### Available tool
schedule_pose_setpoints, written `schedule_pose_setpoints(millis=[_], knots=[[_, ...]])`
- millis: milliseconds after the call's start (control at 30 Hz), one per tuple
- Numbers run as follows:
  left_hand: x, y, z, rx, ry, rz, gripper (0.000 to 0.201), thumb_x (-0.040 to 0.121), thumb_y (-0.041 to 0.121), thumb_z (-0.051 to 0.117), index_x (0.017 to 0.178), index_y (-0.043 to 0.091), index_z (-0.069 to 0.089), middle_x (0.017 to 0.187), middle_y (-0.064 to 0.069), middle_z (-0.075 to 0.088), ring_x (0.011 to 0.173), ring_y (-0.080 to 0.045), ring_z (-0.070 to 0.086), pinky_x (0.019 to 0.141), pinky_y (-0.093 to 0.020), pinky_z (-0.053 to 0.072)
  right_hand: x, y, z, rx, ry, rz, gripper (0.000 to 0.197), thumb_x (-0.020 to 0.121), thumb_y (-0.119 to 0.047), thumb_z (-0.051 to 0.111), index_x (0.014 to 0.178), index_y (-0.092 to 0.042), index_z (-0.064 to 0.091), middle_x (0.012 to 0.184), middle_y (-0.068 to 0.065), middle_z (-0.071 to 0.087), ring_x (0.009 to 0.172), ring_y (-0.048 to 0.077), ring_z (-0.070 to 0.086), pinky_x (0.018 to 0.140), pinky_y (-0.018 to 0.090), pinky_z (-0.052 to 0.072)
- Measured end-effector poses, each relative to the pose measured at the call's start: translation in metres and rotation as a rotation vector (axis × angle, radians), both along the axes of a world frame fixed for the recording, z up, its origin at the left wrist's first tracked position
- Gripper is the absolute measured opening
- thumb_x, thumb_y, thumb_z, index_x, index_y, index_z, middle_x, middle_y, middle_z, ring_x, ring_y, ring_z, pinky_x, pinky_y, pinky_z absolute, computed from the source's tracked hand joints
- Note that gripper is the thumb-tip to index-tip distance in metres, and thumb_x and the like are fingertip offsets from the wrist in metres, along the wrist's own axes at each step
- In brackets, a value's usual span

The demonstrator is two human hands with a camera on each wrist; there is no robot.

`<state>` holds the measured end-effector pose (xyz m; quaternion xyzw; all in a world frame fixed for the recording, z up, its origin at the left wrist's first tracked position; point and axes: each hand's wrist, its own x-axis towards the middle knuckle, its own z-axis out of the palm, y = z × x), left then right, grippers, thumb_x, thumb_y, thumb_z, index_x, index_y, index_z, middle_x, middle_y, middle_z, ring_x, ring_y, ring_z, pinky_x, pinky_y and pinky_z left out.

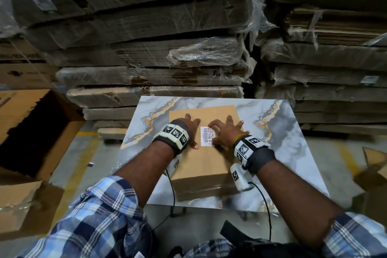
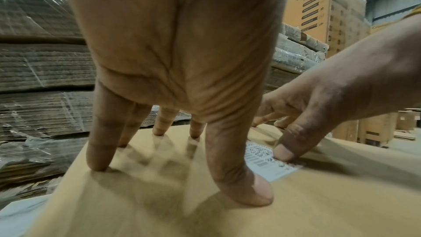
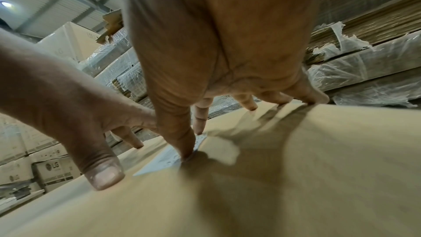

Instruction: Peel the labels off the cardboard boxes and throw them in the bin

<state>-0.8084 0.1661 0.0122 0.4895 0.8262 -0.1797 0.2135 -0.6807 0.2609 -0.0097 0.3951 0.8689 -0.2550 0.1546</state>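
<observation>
A brown cardboard box lies on the marble-patterned table. A white barcode label is stuck flat on its top. My left hand presses on the box just left of the label, its fingers straight and spread. My right hand rests on the box to the label's right with spread fingers. Its thumb tip presses on the label at the right edge. Neither hand holds anything.
A big open cardboard carton stands on the floor to the left. Plastic-wrapped stacks of flattened cardboard rise right behind the table. Loose cardboard pieces lie on the floor at right. Cables hang from both wrist cameras.
</observation>
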Motion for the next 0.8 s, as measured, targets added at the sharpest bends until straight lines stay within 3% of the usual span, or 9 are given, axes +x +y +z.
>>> schedule_pose_setpoints(millis=[167, 300, 433, 567, 700, 800], knots=[[-0.0039, -0.0016, -0.0020, 0.035, 0.019, -0.044, 0.106, 0.073, 0.054, 0.081, 0.154, 0.021, 0.022, 0.155, -0.017, 0.027, 0.132, -0.041, 0.045, 0.099, -0.047, 0.046, 0.0001, -0.0017, 0.0043, -0.008, -0.002, -0.021, 0.054, 0.088, -0.033, 0.071, 0.134, -0.045, 0.044, 0.164, 0.010, 0.000, 0.146, 0.054, -0.009, 0.110, 0.078, 0.011], [-0.0077, -0.0033, -0.0054, 0.072, 0.029, -0.072, 0.105, 0.071, 0.057, 0.080, 0.152, 0.021, 0.025, 0.149, -0.015, 0.034, 0.129, -0.040, 0.046, 0.096, -0.045, 0.046, 0.0041, -0.0028, 0.0056, 0.004, 0.004, 0.004, 0.061, 0.092, -0.033, 0.068, 0.142, -0.046, 0.038, 0.165, 0.010, -0.004, 0.146, 0.054, -0.011, 0.109, 0.078, 0.011], [-0.0082, -0.0049, -0.0079, 0.087, 0.047, -0.097, 0.103, 0.070, 0.062, 0.078, 0.150, 0.021, 0.027, 0.147, -0.016, 0.036, 0.127, -0.040, 0.046, 0.095, -0.044, 0.046, 0.0044, -0.0024, 0.0047, -0.003, 0.014, -0.015, 0.049, 0.092, -0.033, 0.069, 0.133, -0.044, 0.045, 0.165, 0.009, -0.003, 0.147, 0.052, -0.011, 0.110, 0.077, 0.012], [-0.0077, -0.0061, -0.0087, 0.100, 0.064, -0.113, 0.103, 0.071, 0.063, 0.076, 0.150, 0.020, 0.027, 0.146, -0.016, 0.037, 0.126, -0.039, 0.047, 0.093, -0.042, 0.046, 0.0024, -0.0010, 0.0020, -0.004, -0.002, -0.013, 0.055, 0.091, -0.032, 0.069, 0.135, -0.050, 0.042, 0.164, 0.009, -0.001, 0.146, 0.053, -0.011, 0.110, 0.077, 0.013], [-0.0091, -0.0070, -0.0087, 0.109, 0.063, -0.109, 0.102, 0.072, 0.064, 0.075, 0.151, 0.022, 0.026, 0.147, -0.014, 0.036, 0.126, -0.038, 0.046, 0.093, -0.041, 0.045, -0.0020, -0.0001, 0.0030, -0.011, -0.010, -0.031, 0.050, 0.087, -0.032, 0.073, 0.126, -0.048, 0.047, 0.159, 0.010, 0.010, 0.145, 0.056, -0.005, 0.110, 0.074, 0.018], [-0.0105, -0.0087, -0.0089, 0.113, 0.055, -0.106, 0.102, 0.072, 0.065, 0.075, 0.151, 0.025, 0.025, 0.147, -0.013, 0.036, 0.128, -0.039, 0.044, 0.094, -0.043, 0.045, -0.0019, -0.0012, 0.0032, 0.007, -0.033, -0.022, 0.057, 0.088, -0.034, 0.071, 0.133, -0.051, 0.042, 0.158, 0.010, 0.010, 0.145, 0.056, -0.004, 0.110, 0.074, 0.019]])
